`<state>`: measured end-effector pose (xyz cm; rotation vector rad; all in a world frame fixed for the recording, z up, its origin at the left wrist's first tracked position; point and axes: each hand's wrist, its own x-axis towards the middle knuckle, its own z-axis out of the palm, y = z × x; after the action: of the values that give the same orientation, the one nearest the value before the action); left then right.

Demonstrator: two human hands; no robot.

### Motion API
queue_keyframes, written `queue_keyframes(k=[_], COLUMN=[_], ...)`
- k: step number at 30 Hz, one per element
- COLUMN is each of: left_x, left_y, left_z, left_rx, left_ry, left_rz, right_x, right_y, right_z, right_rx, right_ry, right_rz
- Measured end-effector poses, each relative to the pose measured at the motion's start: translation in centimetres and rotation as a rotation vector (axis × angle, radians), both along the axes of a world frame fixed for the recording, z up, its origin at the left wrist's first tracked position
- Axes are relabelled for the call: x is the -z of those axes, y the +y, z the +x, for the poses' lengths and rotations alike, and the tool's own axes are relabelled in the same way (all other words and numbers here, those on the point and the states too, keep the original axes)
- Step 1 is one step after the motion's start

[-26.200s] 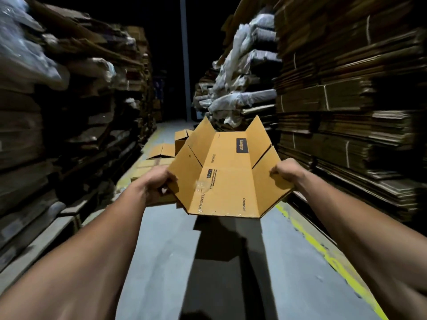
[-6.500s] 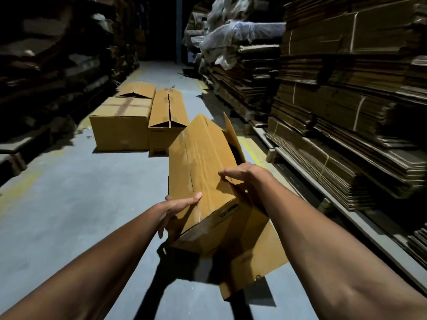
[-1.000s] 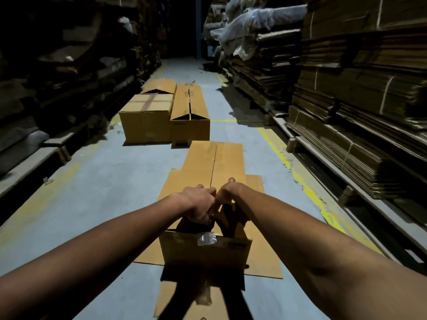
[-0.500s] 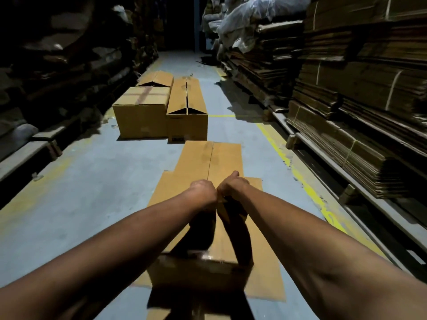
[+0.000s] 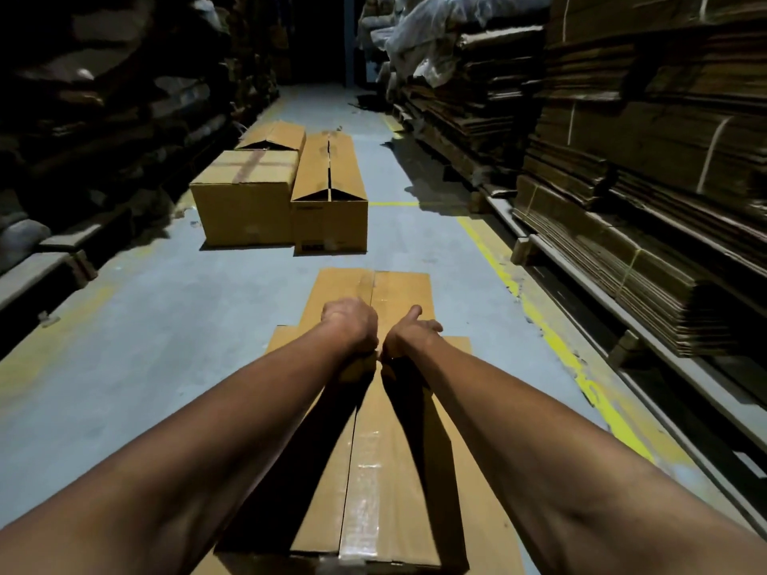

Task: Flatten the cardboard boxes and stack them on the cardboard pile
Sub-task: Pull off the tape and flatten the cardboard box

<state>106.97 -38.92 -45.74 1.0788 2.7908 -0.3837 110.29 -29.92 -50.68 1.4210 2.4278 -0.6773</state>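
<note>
A long brown cardboard box [image 5: 386,483] lies lengthwise in front of me, with clear tape along its top seam. It rests on flattened cardboard [image 5: 398,284] spread on the grey floor. My left hand [image 5: 350,325] is curled in a fist at the box's far end, gripping the left flap edge by the seam. My right hand [image 5: 411,334] sits right beside it, fingers curled down over the right flap edge, thumb sticking out. What the fingertips hold is hidden behind the hands.
Three assembled boxes stand farther down the aisle: a taped one [image 5: 245,197], a long one [image 5: 330,188] with a split top, and a small one [image 5: 274,136] behind. Bundled flat cardboard stacks [image 5: 622,251] line the right, dark stacks the left. A yellow floor line [image 5: 552,338] runs along the right.
My two hands have stayed together and moved forward along the box's top seam to its far end. The view has come closer over the box, and my right thumb has lifted.
</note>
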Motion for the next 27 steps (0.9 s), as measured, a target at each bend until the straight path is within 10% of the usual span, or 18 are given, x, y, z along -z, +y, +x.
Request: queue_keyframes(k=[13, 27], left_x=[1.1, 2.5], left_y=[-3.2, -2.3], left_z=[3.7, -4.3], left_rx=[0.256, -0.058], left_ry=[-0.111, -0.023], left_rz=[-0.306, 0.115], right_x=[0.4, -0.1], right_y=[1.1, 0.0], right_z=[1.0, -2.1], right_rx=[-0.112, -0.364], right_ry=[0.086, 0.088], right_rz=[0.03, 0.052])
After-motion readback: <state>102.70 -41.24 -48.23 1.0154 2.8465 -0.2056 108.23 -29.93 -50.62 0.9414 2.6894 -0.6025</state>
